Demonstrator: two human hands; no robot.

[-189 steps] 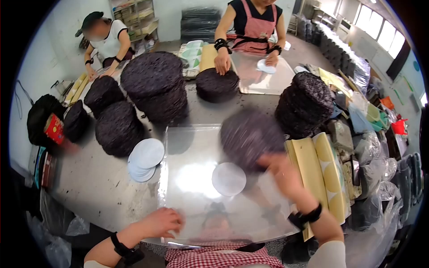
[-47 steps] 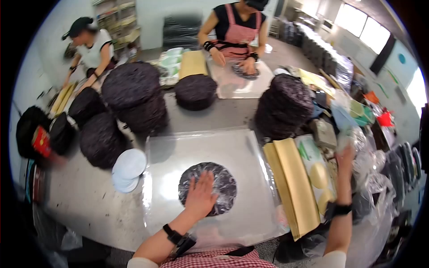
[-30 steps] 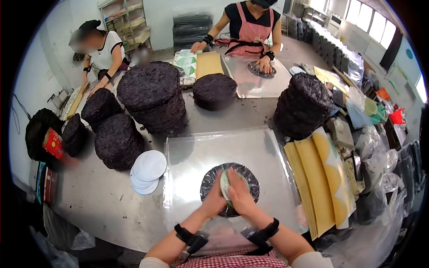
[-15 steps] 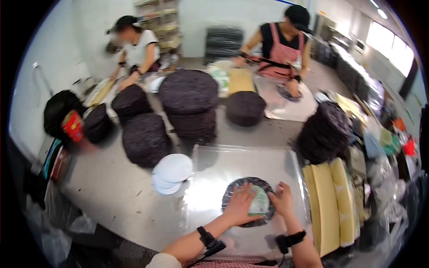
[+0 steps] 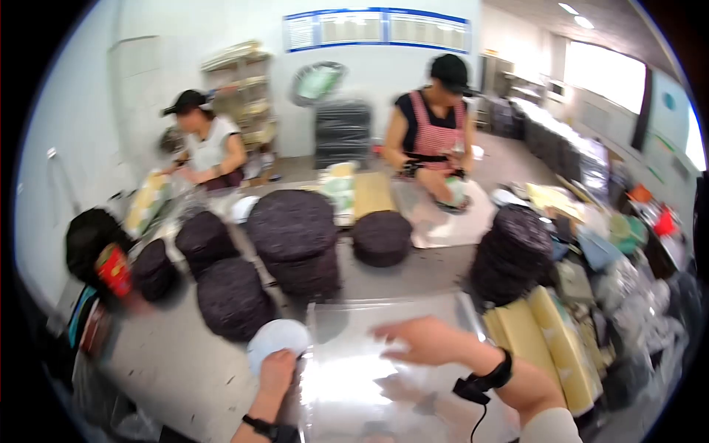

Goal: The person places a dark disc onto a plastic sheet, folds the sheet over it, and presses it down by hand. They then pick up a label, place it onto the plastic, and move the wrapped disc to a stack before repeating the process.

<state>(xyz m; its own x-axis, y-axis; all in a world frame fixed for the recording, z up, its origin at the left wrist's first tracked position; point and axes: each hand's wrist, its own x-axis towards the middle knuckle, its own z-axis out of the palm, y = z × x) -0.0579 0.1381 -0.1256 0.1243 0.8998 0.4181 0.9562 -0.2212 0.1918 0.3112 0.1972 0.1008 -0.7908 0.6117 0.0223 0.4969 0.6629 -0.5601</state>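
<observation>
My left hand (image 5: pixel 276 373) is closed at the lower edge of a small pile of pale round paper discs (image 5: pixel 279 341), its fingers pinched on the disc there. My right hand (image 5: pixel 425 341) reaches out open above a clear plastic sheet (image 5: pixel 354 369), fingers extended and slightly blurred, holding nothing. A dark round packet with a green label (image 5: pixel 317 83) appears in mid-air at the back, over a black wrapped stack (image 5: pixel 343 133). Left of the sheet stand stacks of dark round sheets (image 5: pixel 292 225) that look like dried seaweed.
Another dark stack (image 5: pixel 513 251) stands on the right, behind folded yellow papers (image 5: pixel 543 336). Crumpled plastic bags (image 5: pixel 639 295) crowd the right edge. Across the metal table (image 5: pixel 173 354), one person (image 5: pixel 436 125) handles a labelled round packet and another person (image 5: pixel 210 148) works at the left.
The labelled dark packet has left my hands and the sheet. My left hand has moved left to the paper discs, my right hand has lifted forward, and the view has tilted up.
</observation>
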